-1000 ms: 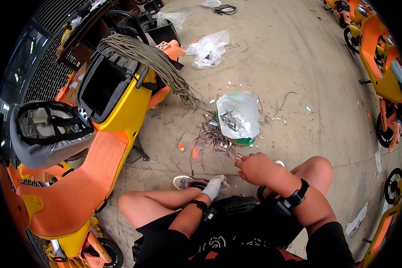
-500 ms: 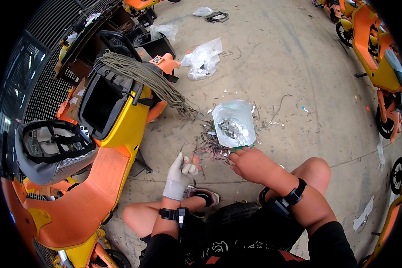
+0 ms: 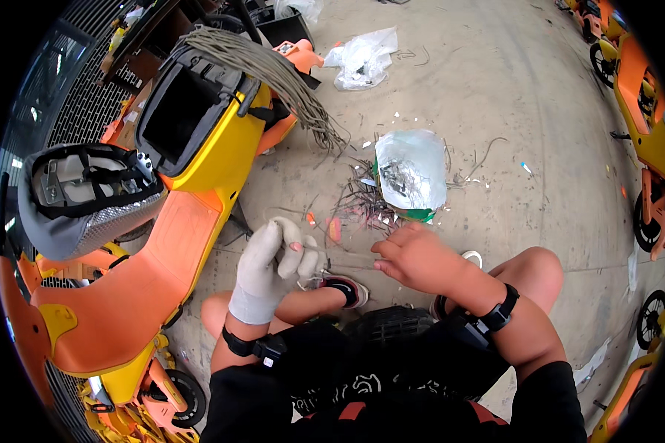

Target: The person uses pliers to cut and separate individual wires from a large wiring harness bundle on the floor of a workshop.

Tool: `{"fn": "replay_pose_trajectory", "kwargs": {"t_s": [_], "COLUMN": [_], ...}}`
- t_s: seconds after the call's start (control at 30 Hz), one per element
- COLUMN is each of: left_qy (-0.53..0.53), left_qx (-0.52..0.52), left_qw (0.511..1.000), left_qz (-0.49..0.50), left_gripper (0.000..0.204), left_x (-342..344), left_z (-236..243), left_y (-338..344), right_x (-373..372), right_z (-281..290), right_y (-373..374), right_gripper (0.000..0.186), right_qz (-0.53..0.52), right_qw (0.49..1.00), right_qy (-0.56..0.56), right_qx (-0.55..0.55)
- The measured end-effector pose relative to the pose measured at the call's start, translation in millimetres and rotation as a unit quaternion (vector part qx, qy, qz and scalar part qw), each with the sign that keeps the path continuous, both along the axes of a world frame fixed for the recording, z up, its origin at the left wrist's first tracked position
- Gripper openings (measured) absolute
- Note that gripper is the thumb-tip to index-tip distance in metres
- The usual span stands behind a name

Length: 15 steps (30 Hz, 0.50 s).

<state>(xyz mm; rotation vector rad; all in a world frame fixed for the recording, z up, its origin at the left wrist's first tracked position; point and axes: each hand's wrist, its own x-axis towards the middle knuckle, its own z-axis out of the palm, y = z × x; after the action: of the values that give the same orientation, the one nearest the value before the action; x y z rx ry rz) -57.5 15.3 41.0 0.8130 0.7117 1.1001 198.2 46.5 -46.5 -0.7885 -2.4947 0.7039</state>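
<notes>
My left hand, in a whitish glove, is raised with its fingers curled. A small dark bit shows by its fingertips, too small to name. My bare right hand is held level with it on the right, fingers bent together with the thumb near them; what they hold, if anything, is hidden. Just beyond the right hand stands a container lined with a clear plastic bag, with shiny scraps inside and green at its lower edge. Dark cut strips and small white bits lie on the floor beside it.
A yellow and orange scooter stands close on my left, with a coil of grey cord over it and a grey seat alongside. A crumpled plastic bag lies farther off. More scooters line the right.
My left hand has come up and toward me. The right hand has drawn back from the lined container. The view has shifted, so the floor things sit higher and more to the right.
</notes>
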Motion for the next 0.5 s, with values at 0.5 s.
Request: {"fn": "replay_pose_trajectory", "kwargs": {"t_s": [0.5], "left_qy": [0.079], "left_qx": [-0.054], "left_qw": [0.991], "left_qz": [0.097], "left_gripper": [0.032], "left_x": [-33.7], "left_z": [-24.7], "left_y": [24.2], "right_x": [9.2], "right_z": [-43.1], "right_y": [3.9], "right_gripper": [0.018], "right_qz": [-0.072], "right_qw": [0.954], "right_qy": [-0.258], "right_qx": [-0.136]}}
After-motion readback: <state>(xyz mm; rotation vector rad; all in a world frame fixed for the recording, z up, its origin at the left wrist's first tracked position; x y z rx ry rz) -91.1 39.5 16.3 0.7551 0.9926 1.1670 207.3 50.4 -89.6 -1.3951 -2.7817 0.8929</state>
